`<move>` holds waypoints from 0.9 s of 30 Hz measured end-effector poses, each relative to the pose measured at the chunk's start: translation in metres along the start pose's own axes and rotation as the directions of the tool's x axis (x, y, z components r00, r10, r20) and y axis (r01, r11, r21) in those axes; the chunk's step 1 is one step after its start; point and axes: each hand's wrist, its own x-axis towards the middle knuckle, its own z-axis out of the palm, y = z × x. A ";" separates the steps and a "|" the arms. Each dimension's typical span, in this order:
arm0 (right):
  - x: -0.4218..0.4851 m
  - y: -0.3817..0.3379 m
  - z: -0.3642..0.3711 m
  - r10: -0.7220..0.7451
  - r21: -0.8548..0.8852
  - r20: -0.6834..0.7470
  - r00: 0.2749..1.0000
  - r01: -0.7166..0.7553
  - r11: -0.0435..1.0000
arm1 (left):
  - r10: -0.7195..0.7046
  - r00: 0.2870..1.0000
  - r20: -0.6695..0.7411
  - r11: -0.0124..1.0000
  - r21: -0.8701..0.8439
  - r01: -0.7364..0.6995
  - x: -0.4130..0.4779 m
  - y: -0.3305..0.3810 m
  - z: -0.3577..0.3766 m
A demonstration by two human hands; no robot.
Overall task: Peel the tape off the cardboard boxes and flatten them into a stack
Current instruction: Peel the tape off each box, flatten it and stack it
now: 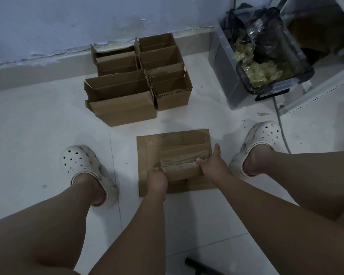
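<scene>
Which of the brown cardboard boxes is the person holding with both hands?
The small taped brown cardboard box on the flat cardboard sheet: left hand and right hand grip its ends. The open boxes by the wall stand untouched.

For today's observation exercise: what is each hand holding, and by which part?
Both hold the small taped brown cardboard box: the left hand grips its near left corner, the right hand its right end.

honestly nothing readable for you here, faint smudgy marking (150, 140) near the far left corner of the flattened cardboard (147, 155), way too blurry to make out
</scene>
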 end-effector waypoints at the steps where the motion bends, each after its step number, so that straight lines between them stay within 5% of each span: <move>1: -0.002 0.000 0.001 -0.011 0.012 -0.009 1.000 0.011 1.000 | 0.010 1.000 -0.014 1.000 -0.003 -0.010 0.000 -0.002 -0.001; 8: -0.008 0.007 0.013 -0.286 -0.157 -0.079 0.955 0.271 0.950 | 0.155 0.969 -0.191 0.988 0.043 -0.150 -0.004 0.002 -0.003; 11: -0.014 0.011 0.017 -0.372 -0.311 -0.088 0.924 0.329 0.892 | 0.083 0.974 -0.209 0.995 -0.033 -0.092 -0.004 0.003 -0.004; 13: -0.019 0.008 0.019 -0.459 -0.530 -0.088 0.884 0.349 0.773 | 0.036 0.978 -0.207 0.993 -0.106 -0.059 -0.002 0.004 -0.003; 16: -0.025 -0.001 0.027 -0.578 -0.641 0.140 0.804 0.518 0.566 | 0.022 0.980 -0.196 0.981 -0.184 -0.059 -0.003 0.009 0.000; 19: -0.029 -0.007 0.034 -0.563 -0.640 0.306 0.768 0.603 0.475 | 0.006 0.975 -0.224 0.974 -0.218 -0.056 -0.008 0.014 0.002; 27: -0.035 -0.019 0.029 -0.517 -0.687 0.253 0.818 0.528 0.499 | 0.014 0.960 -0.278 0.933 -0.341 -0.112 -0.019 0.033 0.004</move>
